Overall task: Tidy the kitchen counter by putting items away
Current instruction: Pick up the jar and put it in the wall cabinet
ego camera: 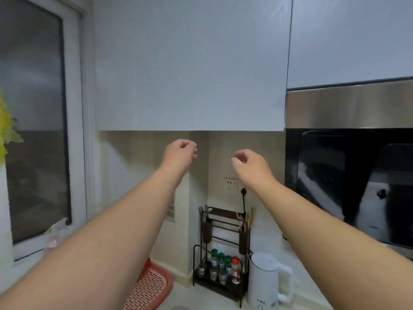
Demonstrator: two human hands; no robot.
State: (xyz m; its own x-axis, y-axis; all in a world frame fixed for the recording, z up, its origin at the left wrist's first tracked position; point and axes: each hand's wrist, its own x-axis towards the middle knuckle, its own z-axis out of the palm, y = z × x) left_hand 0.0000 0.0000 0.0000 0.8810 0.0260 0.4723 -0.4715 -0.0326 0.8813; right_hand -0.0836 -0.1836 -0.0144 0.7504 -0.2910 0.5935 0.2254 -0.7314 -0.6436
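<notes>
Both my arms reach up toward the lower edge of the white wall cabinet door (190, 63), which is closed. My left hand (180, 155) hangs just under that edge with its fingers curled in, and it holds nothing. My right hand (250, 164) is a little lower and to the right, apart from the door, with fingers and thumb curled toward each other around nothing. On the counter below stand a black spice rack (223, 247) with several small bottles and a white electric kettle (266, 280).
A red perforated tray (149, 287) lies at the counter's left. A steel and black range hood (348, 175) juts out on the right. A window (33, 119) fills the left wall. A wall socket (231, 185) with a plugged cord sits behind my right wrist.
</notes>
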